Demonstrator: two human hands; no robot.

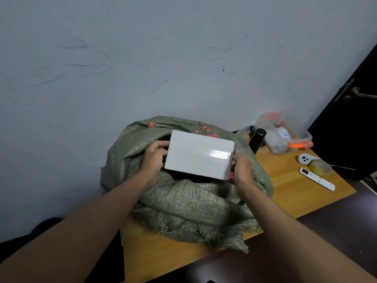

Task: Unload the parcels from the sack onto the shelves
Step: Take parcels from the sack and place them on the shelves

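Grey wall, wooden table (pixel 295 193). Green sack (pixel 189 203) on table. Left hand (pixel 155 160), right hand (pixel 242 170) grip white box (pixel 199 154) by ends, above sack mouth. Lifting-out step. Next: carry to shelf (none in sight).

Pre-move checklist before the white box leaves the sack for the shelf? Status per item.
1. Left hand grips the white box at its left end: ok.
2. Right hand grips the right end: ok.
3. Box clear of the green sack mouth: cannot tell; its lower edge sits right at the opening.
4. Box closed, no loose flaps showing: ok.
5. Black bottle beside the sack, apart from the box: ok.
6. Shelf as destination: cannot tell, none in view.
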